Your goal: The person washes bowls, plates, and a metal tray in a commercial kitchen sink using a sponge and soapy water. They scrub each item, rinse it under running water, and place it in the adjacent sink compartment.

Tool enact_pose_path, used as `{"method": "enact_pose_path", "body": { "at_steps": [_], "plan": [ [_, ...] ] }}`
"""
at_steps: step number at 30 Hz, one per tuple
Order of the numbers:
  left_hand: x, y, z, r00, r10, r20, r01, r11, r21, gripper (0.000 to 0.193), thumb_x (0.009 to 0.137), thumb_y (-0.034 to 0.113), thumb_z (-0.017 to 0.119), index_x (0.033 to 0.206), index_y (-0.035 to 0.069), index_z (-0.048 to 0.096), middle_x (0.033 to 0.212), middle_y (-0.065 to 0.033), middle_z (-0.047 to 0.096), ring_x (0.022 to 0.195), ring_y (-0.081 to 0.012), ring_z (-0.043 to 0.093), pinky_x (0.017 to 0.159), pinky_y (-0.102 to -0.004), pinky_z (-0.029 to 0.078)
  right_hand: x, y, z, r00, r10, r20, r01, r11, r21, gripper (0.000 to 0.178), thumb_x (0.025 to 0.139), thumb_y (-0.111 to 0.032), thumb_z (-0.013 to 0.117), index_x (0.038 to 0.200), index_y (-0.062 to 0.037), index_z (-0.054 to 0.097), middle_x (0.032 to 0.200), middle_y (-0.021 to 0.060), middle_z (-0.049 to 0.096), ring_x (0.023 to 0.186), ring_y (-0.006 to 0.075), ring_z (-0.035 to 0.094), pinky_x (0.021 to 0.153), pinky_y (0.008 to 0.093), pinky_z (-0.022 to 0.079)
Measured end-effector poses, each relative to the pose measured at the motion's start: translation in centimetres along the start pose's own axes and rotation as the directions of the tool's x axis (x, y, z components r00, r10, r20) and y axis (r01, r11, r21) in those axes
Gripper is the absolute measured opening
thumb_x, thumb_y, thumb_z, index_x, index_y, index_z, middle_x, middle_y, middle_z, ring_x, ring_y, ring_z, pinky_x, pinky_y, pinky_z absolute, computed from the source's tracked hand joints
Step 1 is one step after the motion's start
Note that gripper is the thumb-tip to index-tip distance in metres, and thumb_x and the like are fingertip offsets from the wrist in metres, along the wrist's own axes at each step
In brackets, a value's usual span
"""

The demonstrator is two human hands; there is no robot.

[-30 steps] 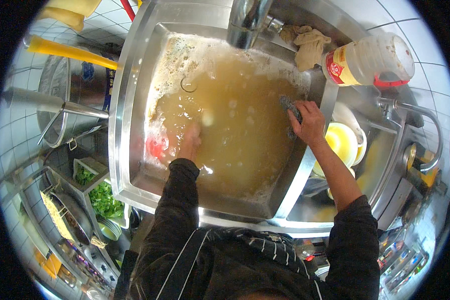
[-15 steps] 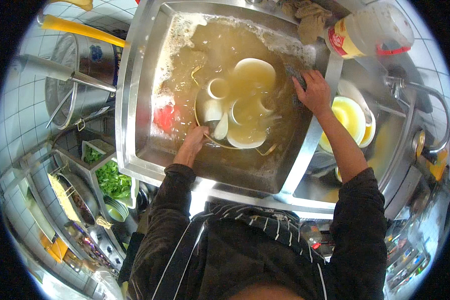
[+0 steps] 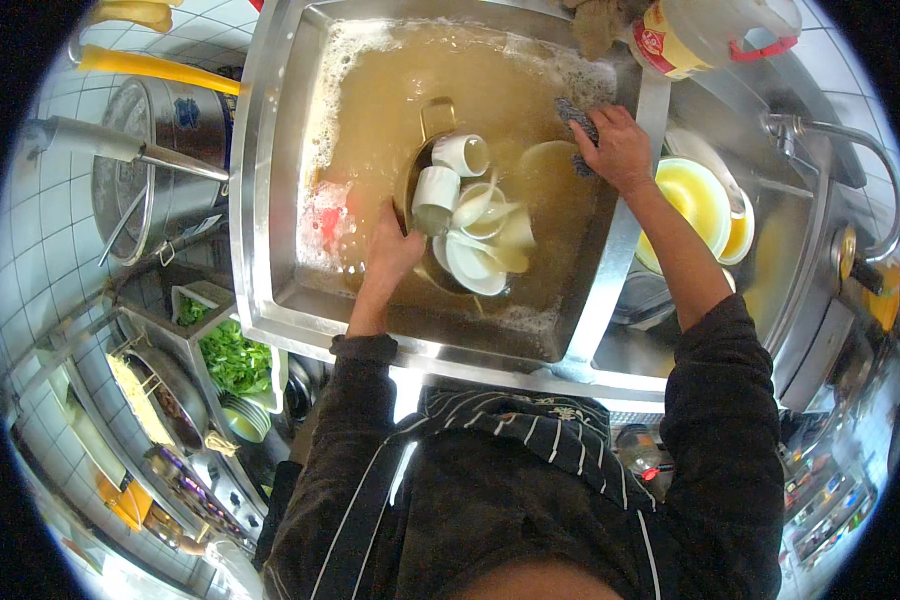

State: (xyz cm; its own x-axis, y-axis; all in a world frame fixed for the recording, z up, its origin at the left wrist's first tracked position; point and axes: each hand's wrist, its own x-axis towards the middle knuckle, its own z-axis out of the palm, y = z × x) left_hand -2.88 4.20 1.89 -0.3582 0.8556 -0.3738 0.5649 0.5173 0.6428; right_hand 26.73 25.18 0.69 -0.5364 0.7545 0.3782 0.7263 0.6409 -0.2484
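My left hand (image 3: 392, 252) grips the left rim of a round two-handled pot (image 3: 407, 185), tilted in the cloudy brown water of a steel sink (image 3: 262, 215). One of its gold-coloured loop handles (image 3: 437, 103) sticks up on the far side. White cups (image 3: 436, 190), a white soup spoon (image 3: 478, 204) and white bowls (image 3: 478, 268) spill toward the pot's right side. Another pale dish (image 3: 555, 155) lies under water. At the sink's right wall my right hand (image 3: 620, 148) is closed on a grey scouring pad (image 3: 576, 122).
Right of the divider, stacked bowls (image 3: 692, 205) stand in a second basin beneath a curved tap (image 3: 855, 135). A clear plastic jug (image 3: 705, 40) and a brown cloth (image 3: 597, 25) sit at the back. Something red (image 3: 328, 218) floats at left. Green leaves (image 3: 238, 360) fill a lower-left container.
The pot has risen and tipped to the right, so its cups, spoon and bowls show above the water. My right hand has shifted slightly up and left with the pad.
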Motion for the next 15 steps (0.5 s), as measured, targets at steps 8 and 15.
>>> {"method": "enact_pose_path", "body": {
  "at_steps": [8, 15],
  "plan": [
    [-1.3, 6.5, -5.8, 0.949, 0.224, -0.223, -0.072, 0.841, 0.536, 0.06, 0.071, 0.01, 0.058, 0.129, 0.004, 0.043, 0.103, -0.0187, 0.061, 0.078, -0.0371, 0.064, 0.067, -0.047, 0.051, 0.2, -0.1, -0.3, 0.998, 0.041, 0.044, -0.042, 0.999, 0.032, 0.027, 0.081, -0.031, 0.064, 0.083, -0.0046, 0.064, 0.083, 0.0137, 0.062, 0.083, 0.0308, 0.061, 0.075, 0.0384, 0.051],
    [-2.0, 6.3, -11.5, 0.813, 0.315, -0.49, 0.001, 0.841, 0.541, 0.056, 0.067, 0.005, 0.058, 0.122, 0.012, 0.055, 0.105, -0.0112, 0.062, 0.083, -0.0336, 0.063, 0.073, -0.0426, 0.051, 0.1, 0.1, 0.0, 0.997, 0.038, 0.073, -0.038, 0.999, -0.005, 0.032, 0.084, -0.035, 0.061, 0.088, -0.0039, 0.064, 0.09, 0.0149, 0.064, 0.088, 0.0316, 0.062, 0.079, 0.0394, 0.051]
  ]
}}
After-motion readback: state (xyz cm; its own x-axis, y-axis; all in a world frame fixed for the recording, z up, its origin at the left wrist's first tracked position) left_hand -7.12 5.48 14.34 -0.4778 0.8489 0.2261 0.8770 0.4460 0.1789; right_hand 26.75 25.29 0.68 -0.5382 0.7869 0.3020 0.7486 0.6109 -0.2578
